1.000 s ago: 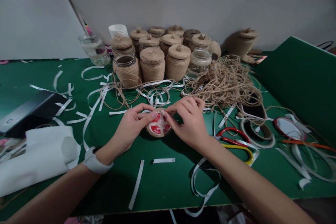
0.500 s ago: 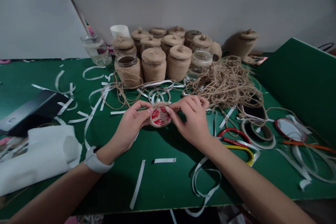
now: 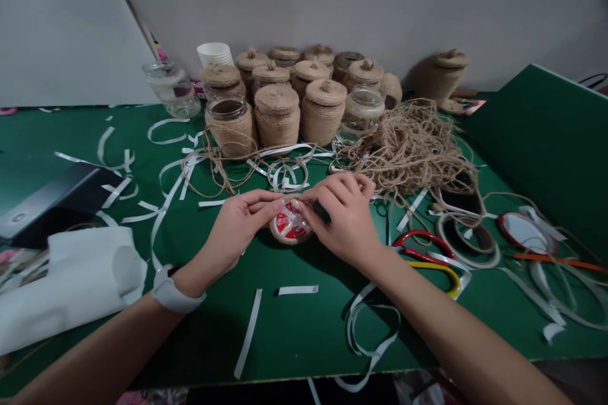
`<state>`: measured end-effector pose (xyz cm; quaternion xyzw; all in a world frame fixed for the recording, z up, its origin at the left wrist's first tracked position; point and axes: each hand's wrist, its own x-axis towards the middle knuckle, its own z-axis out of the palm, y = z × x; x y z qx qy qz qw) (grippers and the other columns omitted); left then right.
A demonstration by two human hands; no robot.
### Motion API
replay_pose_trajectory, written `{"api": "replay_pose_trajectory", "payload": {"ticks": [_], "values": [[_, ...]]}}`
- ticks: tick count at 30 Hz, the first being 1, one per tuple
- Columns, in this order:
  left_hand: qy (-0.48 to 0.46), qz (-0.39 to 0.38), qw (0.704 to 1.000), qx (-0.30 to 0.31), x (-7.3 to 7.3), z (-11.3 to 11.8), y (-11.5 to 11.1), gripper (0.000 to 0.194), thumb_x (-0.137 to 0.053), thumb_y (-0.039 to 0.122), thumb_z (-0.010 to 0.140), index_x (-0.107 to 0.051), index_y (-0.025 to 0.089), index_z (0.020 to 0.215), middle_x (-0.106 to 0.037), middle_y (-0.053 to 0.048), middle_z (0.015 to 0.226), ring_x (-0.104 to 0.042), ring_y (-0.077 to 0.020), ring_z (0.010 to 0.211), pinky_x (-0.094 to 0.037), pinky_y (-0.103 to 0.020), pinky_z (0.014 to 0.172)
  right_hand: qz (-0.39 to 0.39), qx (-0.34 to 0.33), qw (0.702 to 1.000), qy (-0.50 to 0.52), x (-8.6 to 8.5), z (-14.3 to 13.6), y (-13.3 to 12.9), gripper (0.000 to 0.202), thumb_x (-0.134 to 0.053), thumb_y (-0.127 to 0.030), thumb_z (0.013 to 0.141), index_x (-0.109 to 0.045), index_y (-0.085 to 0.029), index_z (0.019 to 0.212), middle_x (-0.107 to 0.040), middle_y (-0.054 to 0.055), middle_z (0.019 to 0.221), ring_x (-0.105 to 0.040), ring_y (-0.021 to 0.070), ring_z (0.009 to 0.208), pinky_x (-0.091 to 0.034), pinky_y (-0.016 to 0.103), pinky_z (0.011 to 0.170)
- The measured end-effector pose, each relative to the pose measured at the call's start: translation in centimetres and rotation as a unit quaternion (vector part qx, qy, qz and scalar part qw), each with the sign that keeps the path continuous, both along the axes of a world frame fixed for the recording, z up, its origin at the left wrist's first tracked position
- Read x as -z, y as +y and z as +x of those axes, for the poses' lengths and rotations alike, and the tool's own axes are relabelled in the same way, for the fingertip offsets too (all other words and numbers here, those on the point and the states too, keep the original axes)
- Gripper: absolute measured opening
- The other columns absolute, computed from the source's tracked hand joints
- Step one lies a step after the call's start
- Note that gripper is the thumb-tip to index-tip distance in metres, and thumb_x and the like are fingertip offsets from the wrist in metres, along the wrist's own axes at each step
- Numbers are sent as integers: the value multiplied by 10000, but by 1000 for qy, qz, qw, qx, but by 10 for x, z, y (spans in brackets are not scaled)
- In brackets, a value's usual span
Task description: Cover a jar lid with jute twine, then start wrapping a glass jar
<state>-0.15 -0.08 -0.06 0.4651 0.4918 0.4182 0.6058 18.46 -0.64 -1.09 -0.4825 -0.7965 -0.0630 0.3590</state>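
Note:
A round jar lid [image 3: 291, 225] with a red-and-white printed face is held just above the green table, jute twine around its rim. My left hand [image 3: 237, 224] pinches its left edge between thumb and fingers. At the upper right edge, my right hand [image 3: 346, 218] is closed with thumb and fingertips on the twine and rim. The far side of the lid and some fingertips are hidden. Just behind the hands lie a loose ring of twine and curled white tape strips [image 3: 287, 176].
Twine-wrapped jars [image 3: 278, 117] stand in rows at the back, beside a tangled twine heap [image 3: 413, 149]. On the right lie red-handled scissors [image 3: 422, 237], a yellow handle [image 3: 446, 275], a tape roll [image 3: 468, 240] and a phone [image 3: 460, 199]. White wrapping [image 3: 90, 272] is at left.
The lid has tilted and sits slightly lower in the picture. My left fingers have shifted toward its top edge, covering more of the rim. My right hand has barely moved.

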Motion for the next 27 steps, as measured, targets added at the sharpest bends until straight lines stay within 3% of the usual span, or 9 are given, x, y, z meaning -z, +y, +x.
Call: {"api": "replay_pose_trajectory", "payload": {"ticks": [6, 10, 13, 16, 18, 22, 24, 27], "values": [[-20, -11, 997, -68, -2, -3, 4, 279, -830, 325, 667, -752, 156, 875, -771, -72, 835, -696, -169, 733, -566, -261, 700, 50, 38, 996, -67, -2, 25, 17, 139, -585, -342, 922, -650, -242, 850, -667, 29, 863, -498, 226, 955, -278, 408, 859], [-33, -6, 992, -121, -5, -7, 9, 273, -852, 318, 621, -752, 161, 821, -758, -45, 764, -673, -149, 660, -559, -239, 634, 52, -29, 980, -189, -13, 57, 34, 143, -597, -303, 917, -657, -225, 813, -673, 44, 925, -506, 217, 995, -312, 432, 898], [-47, 1, 992, -119, -8, -6, 9, 302, -869, 329, 581, -747, 160, 800, -750, -38, 724, -668, -148, 643, -560, -244, 631, -2, -104, 968, -228, -35, 100, 57, 204, -597, -325, 921, -701, -208, 789, -694, 53, 1033, -534, 190, 1002, -346, 454, 857], [-39, 6, 996, -81, -8, -1, 4, 338, -866, 354, 585, -748, 145, 823, -760, -66, 751, -676, -167, 657, -560, -267, 638, -81, -139, 963, -214, -71, 145, 88, 536, -375, -458, 984, -719, -133, 731, -699, 1, 1078, -529, 178, 1039, -264, 509, 727], [-30, 18, 998, -56, -7, 3, 1, 336, -851, 374, 610, -751, 142, 833, -765, -78, 771, -676, -173, 658, -549, -267, 626, -87, -95, 973, -191, -96, 165, 107, 477, -454, -476, 911, -729, -134, 723, -706, -9, 1068, -534, 143, 1043, -270, 484, 754], [-45, 24, 997, -50, -8, 2, -3, 321, -847, 379, 612, -750, 149, 813, -762, -73, 752, -673, -166, 645, -540, -250, 608, -92, -9, 982, -164, -135, 192, 130, 349, -519, -338, 838, -703, -94, 669, -702, 11, 1102, -533, 89, 1075, -293, 424, 793], [-66, 12, 996, -65, -10, -3, -2, 328, -864, 369, 578, -744, 148, 789, -750, -63, 705, -665, -158, 617, -540, -239, 587, -55, 45, 988, -140, -146, 210, 138, 314, -584, -310, 789, -679, -104, 571, -737, 40, 936, -597, 67, 958, -335, 390, 749], [-93, 12, 990, -105, -13, -9, 1, 303, -880, 325, 537, -731, 154, 738, -735, -44, 667, -653, -146, 587, -539, -226, 566, 47, 192, 977, -82, -151, 241, 148, 521, -562, -363, 839, -579, -123, 376, -682, 53, 667, -670, 162, 852, -362, 398, 690]]}}
